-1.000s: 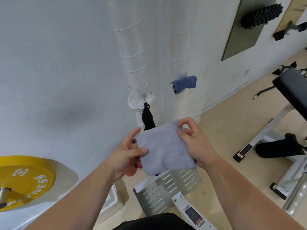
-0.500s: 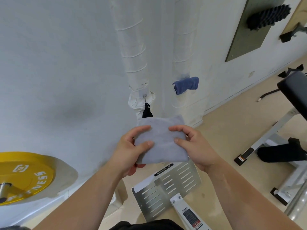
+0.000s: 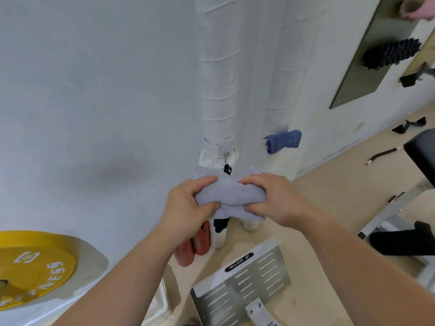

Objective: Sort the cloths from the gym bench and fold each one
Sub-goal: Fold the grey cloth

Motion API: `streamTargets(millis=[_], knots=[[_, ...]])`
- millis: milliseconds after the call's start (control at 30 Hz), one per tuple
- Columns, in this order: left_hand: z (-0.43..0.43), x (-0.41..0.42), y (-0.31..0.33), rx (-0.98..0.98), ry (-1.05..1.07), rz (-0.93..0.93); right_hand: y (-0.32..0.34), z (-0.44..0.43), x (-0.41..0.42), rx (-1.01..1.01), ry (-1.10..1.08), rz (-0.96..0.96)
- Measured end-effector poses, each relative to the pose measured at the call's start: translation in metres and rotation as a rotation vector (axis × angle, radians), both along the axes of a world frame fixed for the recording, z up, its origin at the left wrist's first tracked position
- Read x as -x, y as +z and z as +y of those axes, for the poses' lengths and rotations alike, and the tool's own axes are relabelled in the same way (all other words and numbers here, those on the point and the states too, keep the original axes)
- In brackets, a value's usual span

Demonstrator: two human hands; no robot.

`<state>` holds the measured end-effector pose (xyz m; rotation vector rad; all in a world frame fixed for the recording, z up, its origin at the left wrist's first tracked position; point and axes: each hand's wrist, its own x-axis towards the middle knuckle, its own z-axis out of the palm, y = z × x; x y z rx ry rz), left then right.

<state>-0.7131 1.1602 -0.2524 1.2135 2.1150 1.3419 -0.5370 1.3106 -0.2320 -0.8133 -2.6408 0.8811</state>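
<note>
A light grey cloth is held in the air in front of me, bent over along its middle into a thick narrow band. My left hand grips its left end, thumb underneath and fingers over the top. My right hand grips its right end the same way. A dark blue cloth hangs rolled on the right white pipe by the wall. The black gym bench pad shows at the right edge.
Two white wrapped pipes run down the wall; a black strap hangs on the left pipe. Red pads lean at the wall's foot. A yellow weight plate is at lower left, a perforated metal footplate below my hands.
The cloth was flat and roughly square between my hands; now its far half is folded down toward me into a narrow band. The camera has tilted, showing more floor.
</note>
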Motion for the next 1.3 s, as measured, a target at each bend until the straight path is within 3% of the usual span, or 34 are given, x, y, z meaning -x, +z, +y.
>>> streamTargets(millis=[167,333,400,567,833,1100,1300], knots=[[0.019,0.063,0.015,-0.077,-0.073,0.131,0.027,0.015,0.052,-0.123,-0.023,-0.001],[0.03,0.118,0.037,-0.102,-0.284,0.112,0.058,0.018,0.082,0.124,0.031,0.083],[0.032,0.132,0.045,-0.117,-0.347,0.013,0.065,0.013,0.09,0.23,0.014,0.183],[0.042,0.144,0.059,-0.198,-0.245,-0.232,0.066,0.017,0.11,0.33,-0.153,0.376],[0.074,0.137,0.074,-0.362,-0.188,-0.168,0.084,0.042,0.141,0.262,-0.213,0.563],[0.127,0.116,0.117,-0.428,-0.102,-0.154,0.118,0.116,0.116,0.288,0.06,0.602],[0.186,0.07,0.168,-0.527,0.055,0.001,0.159,0.207,0.098,0.274,0.277,0.709]])
